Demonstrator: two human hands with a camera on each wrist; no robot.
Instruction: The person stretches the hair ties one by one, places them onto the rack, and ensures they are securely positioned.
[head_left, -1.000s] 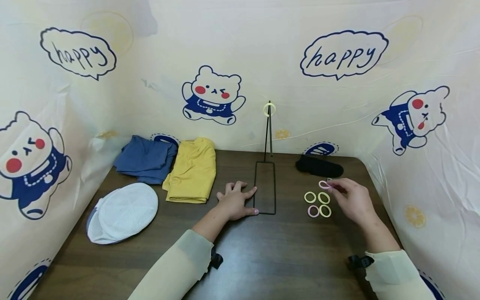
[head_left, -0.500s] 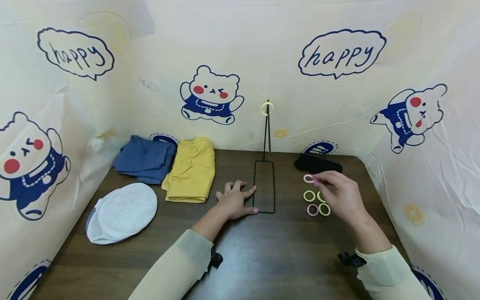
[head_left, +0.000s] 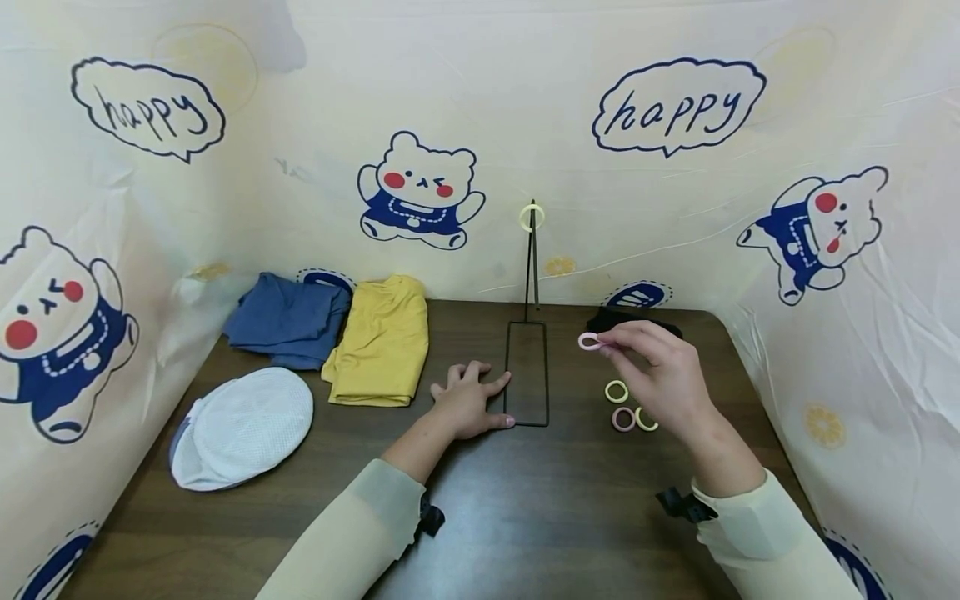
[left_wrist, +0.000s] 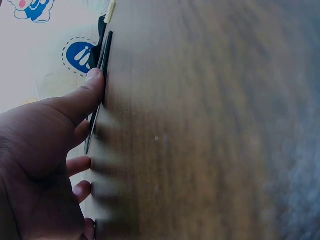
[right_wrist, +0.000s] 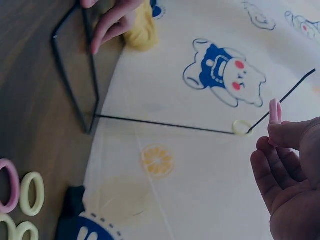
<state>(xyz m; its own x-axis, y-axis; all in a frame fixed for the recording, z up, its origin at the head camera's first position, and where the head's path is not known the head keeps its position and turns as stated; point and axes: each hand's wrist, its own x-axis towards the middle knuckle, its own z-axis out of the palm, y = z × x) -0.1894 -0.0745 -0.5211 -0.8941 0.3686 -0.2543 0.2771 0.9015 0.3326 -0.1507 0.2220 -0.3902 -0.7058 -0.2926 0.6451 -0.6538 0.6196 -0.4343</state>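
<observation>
My right hand [head_left: 663, 379] pinches a small pink ring [right_wrist: 274, 111] between thumb and fingertips, raised over the table to the right of a black wire stand [head_left: 528, 275]. A pale yellow ring [head_left: 522, 218] hangs on the stand's upper arm. With its fingers spread, my left hand [head_left: 467, 407] rests on the table at the left side of the stand's rectangular base, thumb and forefinger touching the wire. Below my right hand lie more rings, among them a yellow ring [head_left: 617, 382] and a pink ring [head_left: 614, 419]; the hand partly covers this group.
A black folded cloth item [head_left: 611, 318] lies at the back right, partly behind my right hand. To the left are blue folded clothing [head_left: 288, 317], yellow folded clothing [head_left: 382, 342] and a white cap [head_left: 251, 425]. A printed cloth backdrop [head_left: 315, 208] surrounds the table [head_left: 525, 517].
My right hand has lifted the pink ring away from the other rings and carried it left and up, toward the stand. The left hand stays at the stand's base.
</observation>
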